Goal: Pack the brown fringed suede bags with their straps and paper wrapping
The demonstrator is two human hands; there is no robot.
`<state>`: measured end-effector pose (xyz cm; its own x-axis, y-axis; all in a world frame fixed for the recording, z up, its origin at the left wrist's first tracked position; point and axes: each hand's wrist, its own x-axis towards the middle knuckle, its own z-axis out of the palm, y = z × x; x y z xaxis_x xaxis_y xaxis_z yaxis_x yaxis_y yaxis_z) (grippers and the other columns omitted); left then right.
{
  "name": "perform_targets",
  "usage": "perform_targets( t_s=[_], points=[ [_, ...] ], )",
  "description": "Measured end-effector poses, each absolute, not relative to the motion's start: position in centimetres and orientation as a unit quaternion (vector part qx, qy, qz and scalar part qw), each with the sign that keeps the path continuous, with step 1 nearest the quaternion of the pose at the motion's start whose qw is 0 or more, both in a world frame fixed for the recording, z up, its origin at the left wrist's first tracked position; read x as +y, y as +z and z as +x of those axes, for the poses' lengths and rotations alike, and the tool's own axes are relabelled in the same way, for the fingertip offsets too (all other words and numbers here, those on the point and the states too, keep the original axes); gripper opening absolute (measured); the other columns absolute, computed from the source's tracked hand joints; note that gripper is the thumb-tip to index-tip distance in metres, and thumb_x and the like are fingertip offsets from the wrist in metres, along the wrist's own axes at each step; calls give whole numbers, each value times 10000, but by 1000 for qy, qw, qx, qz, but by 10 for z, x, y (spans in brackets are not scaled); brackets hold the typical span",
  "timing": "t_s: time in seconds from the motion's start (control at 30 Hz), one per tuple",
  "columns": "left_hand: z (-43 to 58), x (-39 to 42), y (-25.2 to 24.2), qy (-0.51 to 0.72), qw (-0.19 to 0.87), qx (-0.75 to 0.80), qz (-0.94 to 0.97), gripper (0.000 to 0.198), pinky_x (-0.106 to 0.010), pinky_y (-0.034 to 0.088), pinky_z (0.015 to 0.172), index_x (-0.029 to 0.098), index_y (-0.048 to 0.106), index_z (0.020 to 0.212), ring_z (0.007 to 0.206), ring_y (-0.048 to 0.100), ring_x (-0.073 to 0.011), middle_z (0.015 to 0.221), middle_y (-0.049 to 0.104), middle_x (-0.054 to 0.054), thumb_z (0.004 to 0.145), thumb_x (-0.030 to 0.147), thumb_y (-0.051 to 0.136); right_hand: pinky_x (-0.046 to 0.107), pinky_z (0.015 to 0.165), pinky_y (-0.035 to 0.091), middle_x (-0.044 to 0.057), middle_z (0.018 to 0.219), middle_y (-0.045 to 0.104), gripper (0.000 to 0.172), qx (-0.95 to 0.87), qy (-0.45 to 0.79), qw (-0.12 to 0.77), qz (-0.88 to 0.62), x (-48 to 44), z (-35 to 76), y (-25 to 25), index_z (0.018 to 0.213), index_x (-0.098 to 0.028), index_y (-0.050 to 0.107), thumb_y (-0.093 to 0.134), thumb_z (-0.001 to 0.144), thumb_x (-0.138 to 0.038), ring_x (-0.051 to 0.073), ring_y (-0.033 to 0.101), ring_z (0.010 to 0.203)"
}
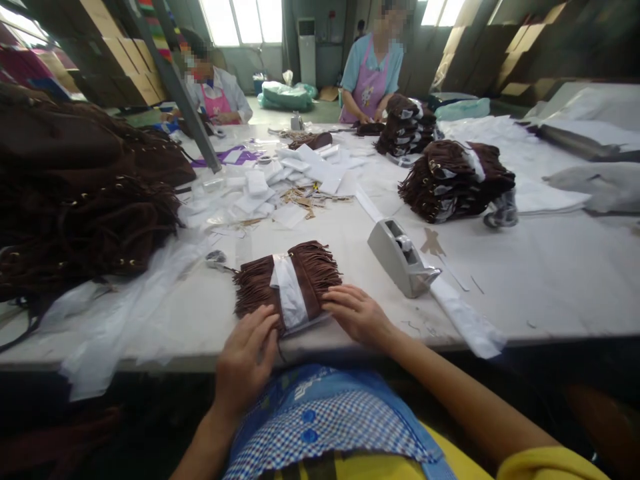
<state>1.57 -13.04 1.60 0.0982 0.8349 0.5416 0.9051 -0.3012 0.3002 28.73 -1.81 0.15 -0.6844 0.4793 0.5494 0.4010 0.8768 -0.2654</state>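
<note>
Two hands, apart, flank a fringed brown bag (309, 283) near the table's (550, 280) front edge.
The left hand (246, 353) rests loosely extended fingers at the bag's near left corner, the right hand (361, 315) at its right end, neither clamped; both seem equally near. The bag lies just ahead, between them, long axis running left to right, right end slightly farther off, a white band (290, 293) crossing its middle; beyond, rightward, stands a tape dispenser (397, 257).
</note>
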Motion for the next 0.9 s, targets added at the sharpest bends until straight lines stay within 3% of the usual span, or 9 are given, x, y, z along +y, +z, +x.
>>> perform_targets(
  t_s=[0.13,0.3,0.37,0.5,0.67,0.8,0.9],
  points=[
    [33,-97,1,-219,41,-507,-833,408,-475,388,1137,201,509,1375,1361,462,-242,1423,552,-78,968,205,501,459,1120,386,89,1202,665,310,-937,15,232,-262,4,281,-3,1240,-193,610,579,959,-319,242,562,1200],
    [23,-95,-23,-199,40,-516,-833,460,-482,356,1152,199,459,1424,1385,430,-241,1450,522,-73,966,198,498,527,1064,394,99,973,689,209,-878,-15,200,-435,22,326,1,986,-191,693,571,961,-359,268,615,1031],
    [23,-98,-24,-205,36,-522,-827,481,-479,343,1159,208,448,1434,1387,427,-240,1457,515,-64,958,192,510,498,1049,419,104,1016,691,197,-864,-7,223,-452,21,326,8,1036,-197,691,532,979,-300,256,617,1023],
    [24,-98,-25,-215,37,-524,-823,514,-468,336,1161,220,433,1450,1380,435,-246,1454,519,-58,945,189,523,422,1099,419,98,1274,630,328,-928,59,222,-294,24,286,18,1301,-215,582,518,982,-260,230,506,1269],
    [21,-96,-29,-205,44,-509,-835,526,-436,297,1181,215,431,1456,1372,446,-240,1449,524,-58,938,172,511,455,1097,419,114,1132,653,296,-959,59,152,-234,60,283,14,1137,-176,658,601,941,-390,246,520,1239],
    [18,-95,-31,-212,47,-503,-837,539,-413,250,1201,199,427,1458,1386,426,-233,1465,506,-50,928,160,518,485,1037,456,110,1015,661,211,-945,-2,112,-307,82,324,16,850,-169,697,603,942,-335,284,556,1186],
    [18,-95,-33,-211,52,-501,-838,549,-400,228,1209,200,428,1458,1388,423,-227,1464,507,-40,919,156,522,441,990,496,111,1103,667,195,-922,5,152,-356,81,316,26,963,-170,699,545,975,-289,264,577,1152]
  ],
)
